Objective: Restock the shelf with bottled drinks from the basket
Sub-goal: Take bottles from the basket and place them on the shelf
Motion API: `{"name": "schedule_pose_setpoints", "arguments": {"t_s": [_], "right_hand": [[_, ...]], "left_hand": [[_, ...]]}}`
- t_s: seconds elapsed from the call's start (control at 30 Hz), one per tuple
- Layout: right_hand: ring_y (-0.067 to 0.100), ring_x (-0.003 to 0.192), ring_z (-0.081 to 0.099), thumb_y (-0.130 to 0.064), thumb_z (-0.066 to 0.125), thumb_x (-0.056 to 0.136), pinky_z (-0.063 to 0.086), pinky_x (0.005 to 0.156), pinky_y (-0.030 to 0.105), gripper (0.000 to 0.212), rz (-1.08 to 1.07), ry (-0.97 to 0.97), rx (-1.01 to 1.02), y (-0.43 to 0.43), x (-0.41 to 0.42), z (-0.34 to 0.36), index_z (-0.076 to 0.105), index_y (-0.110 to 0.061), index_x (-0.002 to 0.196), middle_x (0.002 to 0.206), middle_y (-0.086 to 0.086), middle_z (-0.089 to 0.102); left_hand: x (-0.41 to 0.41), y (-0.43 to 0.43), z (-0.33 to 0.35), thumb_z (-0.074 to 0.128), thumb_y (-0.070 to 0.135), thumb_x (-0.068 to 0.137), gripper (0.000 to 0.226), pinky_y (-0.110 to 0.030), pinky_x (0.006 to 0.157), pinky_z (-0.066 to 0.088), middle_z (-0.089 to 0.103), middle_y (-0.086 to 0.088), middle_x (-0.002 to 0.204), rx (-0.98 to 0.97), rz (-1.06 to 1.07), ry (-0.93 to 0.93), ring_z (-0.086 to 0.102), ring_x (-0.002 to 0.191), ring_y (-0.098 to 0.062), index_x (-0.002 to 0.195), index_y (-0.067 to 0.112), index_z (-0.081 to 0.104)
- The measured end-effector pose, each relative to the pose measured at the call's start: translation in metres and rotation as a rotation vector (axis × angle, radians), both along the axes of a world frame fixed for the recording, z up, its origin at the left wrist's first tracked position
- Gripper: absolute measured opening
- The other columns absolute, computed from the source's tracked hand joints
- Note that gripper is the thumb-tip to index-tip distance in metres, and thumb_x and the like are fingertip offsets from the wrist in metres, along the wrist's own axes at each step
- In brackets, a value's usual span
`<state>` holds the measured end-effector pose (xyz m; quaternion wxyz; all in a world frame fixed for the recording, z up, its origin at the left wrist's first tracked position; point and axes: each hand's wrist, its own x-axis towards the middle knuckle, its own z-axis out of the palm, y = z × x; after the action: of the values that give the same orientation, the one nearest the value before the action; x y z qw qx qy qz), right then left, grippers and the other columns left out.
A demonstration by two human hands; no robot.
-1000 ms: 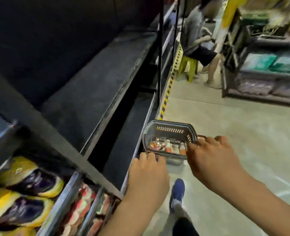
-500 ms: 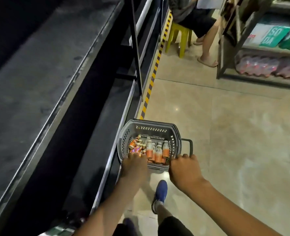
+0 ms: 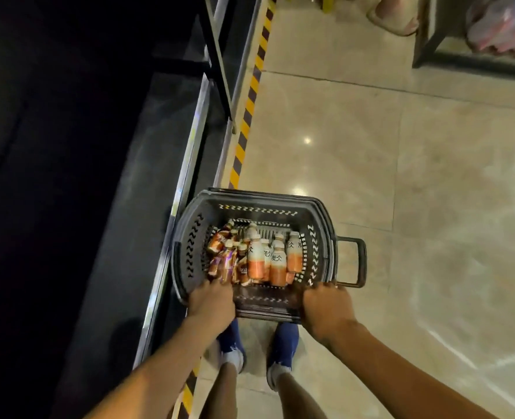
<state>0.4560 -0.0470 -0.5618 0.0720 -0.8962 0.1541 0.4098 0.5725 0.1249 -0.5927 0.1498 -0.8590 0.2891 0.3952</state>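
Basket [image 3: 189, 237] top open, bottles [image 3: 259, 258] reachable from above. Dark shelf [image 3: 123, 207] at frame left bare; upright post [image 3: 217, 52] upper centre blocks part. Floor [image 3: 416, 192] right clear.

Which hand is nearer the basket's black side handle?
Right. The right hand grips the grey plastic basket rim just below the black side handle; the left hand holds the opposite corner.

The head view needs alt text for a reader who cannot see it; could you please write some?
Both hands, left hand and right hand, grip the near rim of a grey basket holding bottled drinks, beside a dark shelf. Blue shoes stand on a tiled floor.
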Motion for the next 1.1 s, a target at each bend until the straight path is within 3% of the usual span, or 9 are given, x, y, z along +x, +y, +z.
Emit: {"name": "schedule_pose_setpoints", "arguments": {"t_s": [0.27,0.4,0.47,0.53,0.6,0.67,0.83,0.97,1.1], "right_hand": [[0.027,0.115,0.058,-0.047,0.052,0.096,0.049,0.093,0.038,0.042,-0.225,0.100,0.146,0.024,0.061,-0.234,0.056,-0.017,0.126,0.124,0.008,0.062],[0.027,0.116,0.057,-0.048,0.050,0.097,0.047,0.099,0.042,0.049,-0.517,0.055,0.272,0.046,0.088,-0.328,0.043,-0.018,0.136,0.130,0.008,0.059],[0.028,0.123,0.054,-0.052,0.052,0.095,0.043,0.100,0.045,0.066,-0.661,0.018,0.269,0.053,0.103,-0.360,0.028,-0.021,0.148,0.138,0.007,0.053],[0.029,0.125,0.052,-0.057,0.054,0.093,0.042,0.102,0.048,0.070,-0.830,-0.012,0.263,0.059,0.114,-0.387,0.026,-0.022,0.147,0.141,0.007,0.050],[0.031,0.130,0.046,-0.056,0.059,0.091,0.041,0.105,0.051,0.073,-0.973,-0.048,0.259,0.065,0.124,-0.410,0.026,-0.020,0.146,0.145,0.009,0.044],[0.032,0.132,0.043,-0.054,0.066,0.087,0.042,0.105,0.050,0.079,-1.038,-0.066,0.221,0.070,0.133,-0.430,0.027,-0.016,0.144,0.146,0.012,0.040],[0.032,0.131,0.044,-0.050,0.083,0.069,0.047,0.104,0.052,0.091,-1.154,-0.157,0.219,0.072,0.142,-0.466,0.034,-0.016,0.138,0.143,0.011,0.040],[0.032,0.129,0.048,-0.032,0.085,0.074,0.047,0.104,0.047,0.085,-1.310,-0.146,0.387,0.055,0.131,-0.450,0.036,-0.014,0.141,0.142,0.010,0.048],[0.023,0.111,0.057,-0.030,0.085,0.070,0.050,0.095,0.042,0.078,-1.354,-0.169,0.470,0.041,0.103,-0.384,0.042,-0.022,0.134,0.119,0.000,0.060]], "left_hand": [[0.060,0.009,-0.217,0.054,0.032,0.096,0.029,-0.035,0.082,0.049,0.064,-0.005,0.119,0.056,-0.017,0.092,0.062,0.109,-0.024,0.121,0.018,0.061],[0.068,0.018,-0.316,0.062,0.033,0.093,0.057,-0.031,0.074,0.044,0.060,-0.008,0.122,0.009,0.197,0.104,0.062,0.108,-0.025,0.142,0.016,0.039],[0.067,0.019,-0.358,0.069,0.031,0.088,0.081,-0.036,0.087,0.046,0.050,-0.011,0.137,-0.015,0.395,0.119,0.055,0.121,-0.029,0.152,0.020,0.020],[0.063,0.018,-0.390,0.076,0.029,0.083,0.101,-0.041,0.102,0.043,0.034,-0.016,0.150,-0.043,0.545,0.125,0.042,0.133,-0.032,0.156,0.019,0.008],[0.062,0.015,-0.415,0.082,0.031,0.077,0.113,-0.042,0.106,0.042,0.026,-0.019,0.153,-0.048,0.581,0.093,0.037,0.137,-0.034,0.156,0.013,0.004],[0.065,0.009,-0.431,0.086,0.036,0.070,0.114,-0.045,0.105,0.044,0.030,-0.021,0.149,-0.025,0.561,0.041,0.039,0.134,-0.036,0.152,0.007,0.012],[0.068,0.012,-0.455,0.083,0.029,0.073,0.090,-0.043,0.100,0.047,0.039,-0.017,0.144,-0.152,0.605,-0.007,0.048,0.126,-0.032,0.143,0.011,0.030],[0.069,0.016,-0.437,0.086,0.023,0.069,0.099,-0.049,0.107,0.043,0.035,-0.013,0.150,-0.200,0.781,0.114,0.039,0.136,-0.034,0.148,0.019,0.027],[0.069,0.009,-0.370,0.086,0.018,0.069,0.109,-0.048,0.103,0.047,0.046,-0.010,0.143,-0.236,1.010,0.295,0.050,0.127,-0.032,0.155,0.026,0.019]]}}
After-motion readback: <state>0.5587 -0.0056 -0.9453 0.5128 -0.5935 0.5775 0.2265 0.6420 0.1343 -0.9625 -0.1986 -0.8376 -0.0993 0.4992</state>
